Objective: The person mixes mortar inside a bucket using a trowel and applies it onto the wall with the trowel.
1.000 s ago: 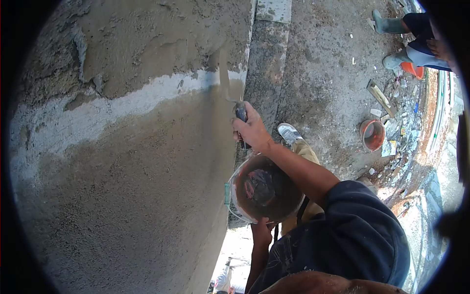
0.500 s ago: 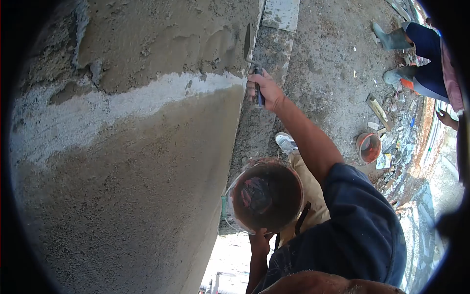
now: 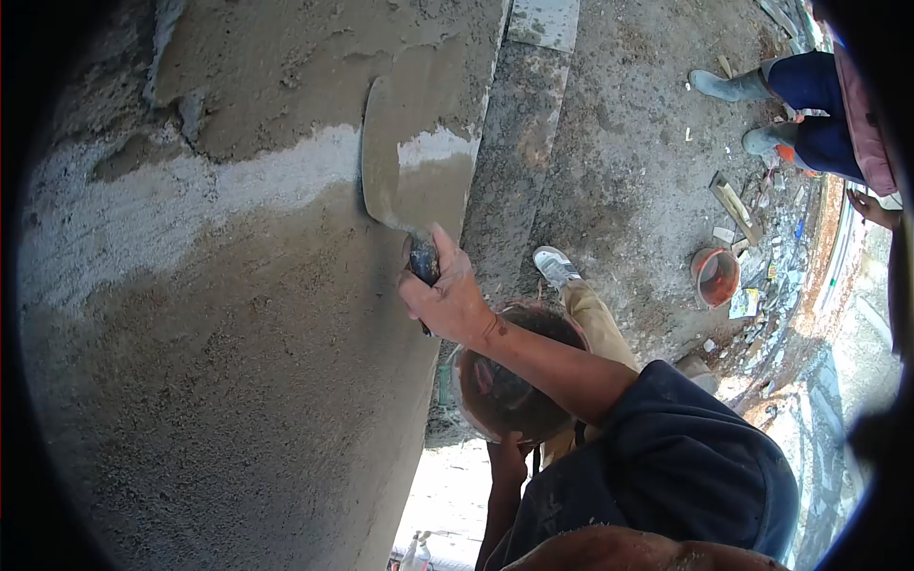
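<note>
My right hand [image 3: 446, 293] is wrapped round the handle of a trowel [image 3: 383, 157]. The trowel's long blade lies against the wall [image 3: 286, 381], across a pale band [image 3: 276, 181] between areas of grey-brown mortar. Right of the blade, a short patch of that band still shows near the wall's edge. Below my right forearm, my left hand [image 3: 509, 455] grips the near side of a round bucket [image 3: 473, 414]. Inside the bucket is dark, with reddish smears; my forearm hides part of it.
At the upper right stands another person in boots [image 3: 728, 86], with one hand [image 3: 871, 207] showing. An orange bucket [image 3: 716, 278] and a piece of wood [image 3: 736, 207] lie on rubble-strewn ground. A board [image 3: 543, 24] runs beside the wall, and bottles [image 3: 416, 552] appear at the bottom.
My right hand has brought the trowel from the wall's edge down and left onto its face. Mortar now covers part of the pale band. The other person's boots have shifted slightly left.
</note>
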Action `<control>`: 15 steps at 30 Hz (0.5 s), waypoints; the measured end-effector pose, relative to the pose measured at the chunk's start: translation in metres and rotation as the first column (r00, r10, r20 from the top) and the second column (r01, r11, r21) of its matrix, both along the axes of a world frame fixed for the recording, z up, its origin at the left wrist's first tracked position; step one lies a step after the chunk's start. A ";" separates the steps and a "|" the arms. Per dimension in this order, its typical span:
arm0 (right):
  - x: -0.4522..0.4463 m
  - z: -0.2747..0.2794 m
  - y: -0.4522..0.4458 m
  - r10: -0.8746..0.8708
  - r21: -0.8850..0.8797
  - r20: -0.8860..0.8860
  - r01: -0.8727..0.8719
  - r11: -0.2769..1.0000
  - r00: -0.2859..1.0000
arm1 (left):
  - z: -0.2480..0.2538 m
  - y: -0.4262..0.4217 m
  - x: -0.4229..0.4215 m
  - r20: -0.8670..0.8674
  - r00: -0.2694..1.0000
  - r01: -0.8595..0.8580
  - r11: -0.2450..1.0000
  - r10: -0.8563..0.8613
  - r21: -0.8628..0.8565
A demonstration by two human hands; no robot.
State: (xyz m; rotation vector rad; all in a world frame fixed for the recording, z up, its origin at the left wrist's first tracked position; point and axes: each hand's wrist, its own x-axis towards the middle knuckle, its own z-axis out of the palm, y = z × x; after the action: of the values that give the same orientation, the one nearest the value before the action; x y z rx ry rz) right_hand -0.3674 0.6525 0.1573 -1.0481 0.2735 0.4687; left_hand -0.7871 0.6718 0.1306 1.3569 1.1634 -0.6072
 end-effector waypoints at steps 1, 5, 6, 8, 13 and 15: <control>-0.017 -0.005 0.000 0.007 -0.069 0.086 -0.001 0.998 0.996 | 0.022 -0.007 0.041 -0.005 1.000 -0.008 1.000 0.008 0.013; -0.021 -0.002 -0.019 0.048 -0.360 0.300 0.067 0.931 0.953 | 0.029 -0.005 0.064 -0.100 0.995 -0.024 1.000 0.025 0.010; -0.010 -0.006 -0.018 0.004 -0.366 0.342 0.129 0.922 0.940 | 0.028 -0.003 0.062 -0.109 0.994 0.001 1.000 0.000 0.010; 0.037 -0.026 -0.014 -0.065 -0.414 0.393 0.240 0.878 0.917 | 0.024 -0.002 0.060 -0.085 0.996 0.043 0.999 -0.041 0.020; 0.119 -0.114 -0.012 -0.236 -0.279 0.058 0.243 0.929 0.970 | 0.014 -0.008 0.053 -0.064 0.989 -0.128 0.991 0.130 0.027; 0.106 -0.138 -0.010 -0.196 -0.123 -0.198 0.175 0.977 0.960 | 0.015 -0.008 0.055 0.039 0.969 0.238 0.963 -0.245 0.127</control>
State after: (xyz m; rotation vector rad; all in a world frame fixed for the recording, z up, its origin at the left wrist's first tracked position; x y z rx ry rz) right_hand -0.2615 0.6424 0.0196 -1.0637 0.5845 0.3981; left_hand -0.7317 0.6640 0.1459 1.6249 1.0113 -0.6776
